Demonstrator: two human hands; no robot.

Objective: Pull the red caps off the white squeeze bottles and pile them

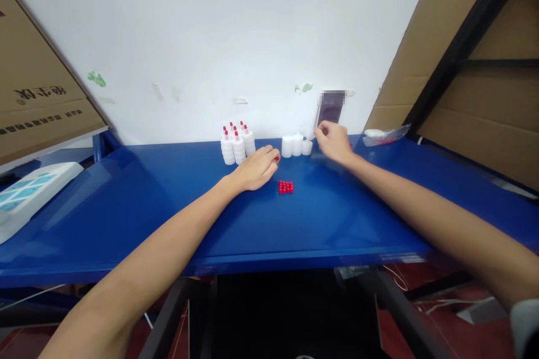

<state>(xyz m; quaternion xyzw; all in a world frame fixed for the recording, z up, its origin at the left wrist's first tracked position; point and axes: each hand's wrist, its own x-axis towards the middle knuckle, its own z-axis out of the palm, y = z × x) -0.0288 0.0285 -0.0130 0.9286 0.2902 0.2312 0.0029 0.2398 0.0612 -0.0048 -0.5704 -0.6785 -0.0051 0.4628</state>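
Observation:
On the blue table my left hand (257, 168) is closed, with a small red cap (277, 159) at its fingertips. Just behind that hand stands a tight group of white squeeze bottles (228, 151) with red-tipped nozzles. A neat block of small red caps (286, 187) lies in front, a little to the right. My right hand (332, 139) is held closed near the wall, its thumb and fingers pinched together; whatever they hold is too small to tell. Between the two hands are several plain white cylindrical pieces (296, 146), side by side.
A dark phone-like object (330, 106) leans on the wall behind my right hand. Farther right lies a clear plastic bag (385, 136) with white and red inside. Cardboard (46, 78) flanks the left, above a white device with blue panels (31, 190). The table's front edge (295, 261) is near me.

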